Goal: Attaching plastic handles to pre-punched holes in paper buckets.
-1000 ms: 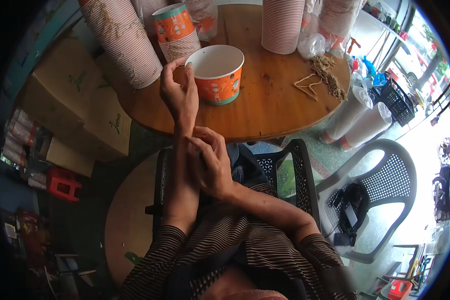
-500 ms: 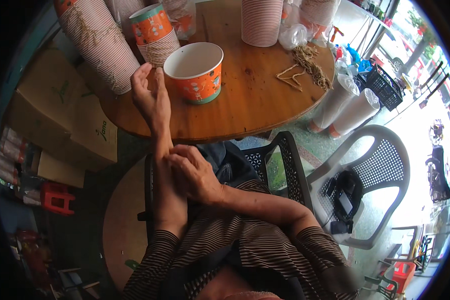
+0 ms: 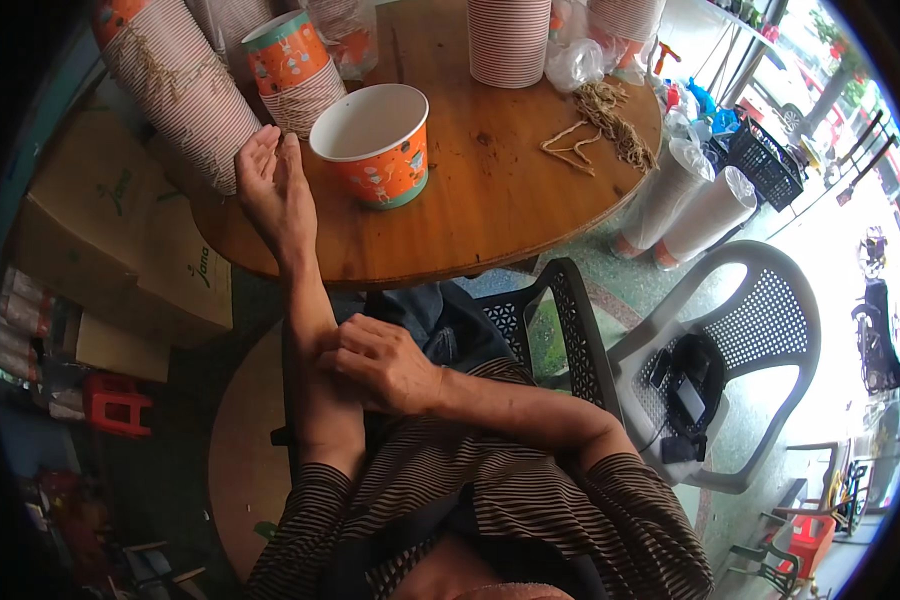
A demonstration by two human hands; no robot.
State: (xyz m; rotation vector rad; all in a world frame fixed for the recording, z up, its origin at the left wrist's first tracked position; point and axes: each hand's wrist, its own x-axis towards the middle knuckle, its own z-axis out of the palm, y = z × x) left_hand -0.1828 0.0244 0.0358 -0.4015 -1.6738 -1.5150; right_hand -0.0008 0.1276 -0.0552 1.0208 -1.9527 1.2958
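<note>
My left hand (image 3: 278, 190) is open above the table's near left edge, fingers stretched upward and holding nothing. It is beside a large paper bucket (image 3: 388, 172), orange with a green base band and white inside, and does not grip it. My right hand (image 3: 385, 365) lies across my left forearm (image 3: 315, 330), its fingers curled and touching the skin. Nothing shows in that hand. Behind the bucket stands a shorter stack of paper buckets (image 3: 290, 65) with an orange and green one on top. A tall leaning stack of buckets (image 3: 175, 85) rises at the left, with twine on it.
On the wooden table (image 3: 490, 200) are another bucket stack (image 3: 508, 40) and a bundle of twine (image 3: 615, 120). Cardboard boxes (image 3: 120, 230) stand at the left. A grey plastic chair (image 3: 760, 330) at the right bears a black bag (image 3: 695, 370). Wrapped stacks (image 3: 705, 215) stand beyond it.
My right hand has slid along my left forearm toward the elbow. My left hand has shifted slightly left, still open. The view has turned a little; the bucket stands where it was on the table.
</note>
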